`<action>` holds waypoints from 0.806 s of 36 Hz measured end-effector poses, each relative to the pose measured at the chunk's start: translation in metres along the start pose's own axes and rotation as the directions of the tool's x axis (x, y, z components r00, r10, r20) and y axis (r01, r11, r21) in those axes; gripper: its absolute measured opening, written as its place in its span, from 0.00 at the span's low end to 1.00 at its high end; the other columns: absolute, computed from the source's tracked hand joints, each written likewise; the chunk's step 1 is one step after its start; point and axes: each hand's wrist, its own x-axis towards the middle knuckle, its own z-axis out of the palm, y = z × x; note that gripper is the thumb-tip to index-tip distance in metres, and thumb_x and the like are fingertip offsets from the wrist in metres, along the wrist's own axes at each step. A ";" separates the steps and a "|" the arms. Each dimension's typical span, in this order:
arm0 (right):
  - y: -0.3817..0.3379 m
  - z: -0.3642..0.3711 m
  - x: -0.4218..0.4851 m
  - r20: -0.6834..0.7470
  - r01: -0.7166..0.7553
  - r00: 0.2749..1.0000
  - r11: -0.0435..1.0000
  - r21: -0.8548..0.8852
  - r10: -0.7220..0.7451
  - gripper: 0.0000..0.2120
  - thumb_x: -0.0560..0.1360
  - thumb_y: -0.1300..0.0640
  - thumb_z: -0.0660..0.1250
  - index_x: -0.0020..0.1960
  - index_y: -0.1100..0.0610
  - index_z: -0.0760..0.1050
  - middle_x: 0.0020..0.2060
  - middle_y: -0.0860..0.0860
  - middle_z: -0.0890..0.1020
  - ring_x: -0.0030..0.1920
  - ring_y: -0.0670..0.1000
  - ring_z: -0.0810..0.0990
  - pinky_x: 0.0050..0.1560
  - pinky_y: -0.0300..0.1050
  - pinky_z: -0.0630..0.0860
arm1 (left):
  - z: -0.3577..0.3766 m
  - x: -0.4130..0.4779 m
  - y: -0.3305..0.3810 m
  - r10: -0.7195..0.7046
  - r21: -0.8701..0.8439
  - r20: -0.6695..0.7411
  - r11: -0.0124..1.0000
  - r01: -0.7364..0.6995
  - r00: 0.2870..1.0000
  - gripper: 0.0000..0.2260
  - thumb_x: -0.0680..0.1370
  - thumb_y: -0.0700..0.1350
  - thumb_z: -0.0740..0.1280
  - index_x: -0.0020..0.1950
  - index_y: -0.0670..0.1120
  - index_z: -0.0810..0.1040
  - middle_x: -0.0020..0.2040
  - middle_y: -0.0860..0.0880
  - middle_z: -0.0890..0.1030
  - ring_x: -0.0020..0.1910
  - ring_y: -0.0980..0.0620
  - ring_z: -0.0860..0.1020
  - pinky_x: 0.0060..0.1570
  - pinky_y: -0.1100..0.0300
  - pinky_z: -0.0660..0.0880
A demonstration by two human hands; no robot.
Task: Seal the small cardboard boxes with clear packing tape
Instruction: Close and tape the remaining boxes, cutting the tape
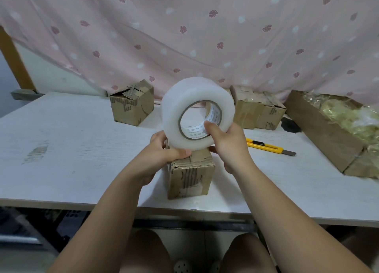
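Packing tape roll (190, 116) is gripped by both hands, left hand (164, 151) underneath, right hand (227, 143) thumb in its core, just above the cardboard box (190, 176). Judged step: finding the tape's free end; next, stick it across the flaps.

Three small cardboard boxes: the centre box (190, 176), the upper-left box (132, 106), the upper-right box (260, 112). One roll of clear tape (178, 112). One yellow utility knife (266, 146). One long open carton (320, 133) at the right edge of the frame. One pink curtain (184, 36). Two hands — left hand (164, 149), right hand (227, 145)
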 end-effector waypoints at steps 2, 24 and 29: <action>-0.003 -0.004 0.000 -0.053 0.014 0.998 1.000 0.017 -0.013 0.05 0.76 0.54 0.68 0.42 0.49 0.78 0.42 0.56 0.84 0.47 0.58 0.83 0.48 0.66 0.80 | -0.001 -0.001 0.001 0.001 -0.010 0.019 1.000 -0.001 1.000 0.30 0.58 0.52 0.78 0.59 0.56 0.75 0.68 0.45 0.71 0.62 0.45 0.76 0.61 0.46 0.75; 0.055 -0.072 0.006 -0.255 -0.189 0.947 0.981 0.053 0.196 0.05 0.76 0.59 0.68 0.46 0.49 0.77 0.43 0.52 0.82 0.49 0.55 0.81 0.52 0.56 0.78 | 0.003 -0.004 0.005 -0.004 -0.026 -0.010 1.000 0.004 1.000 0.13 0.70 0.43 0.72 0.52 0.53 0.75 0.69 0.37 0.68 0.48 0.47 0.76 0.34 0.67 0.75; 0.068 -0.065 0.001 -0.245 -0.172 0.955 0.985 0.006 0.168 0.07 0.75 0.60 0.69 0.45 0.48 0.76 0.42 0.49 0.82 0.47 0.50 0.80 0.45 0.48 0.76 | 0.006 -0.003 -0.003 0.007 -0.012 -0.072 1.000 -0.008 0.997 0.12 0.76 0.36 0.67 0.53 0.53 0.74 0.69 0.39 0.68 0.50 0.46 0.77 0.34 0.68 0.74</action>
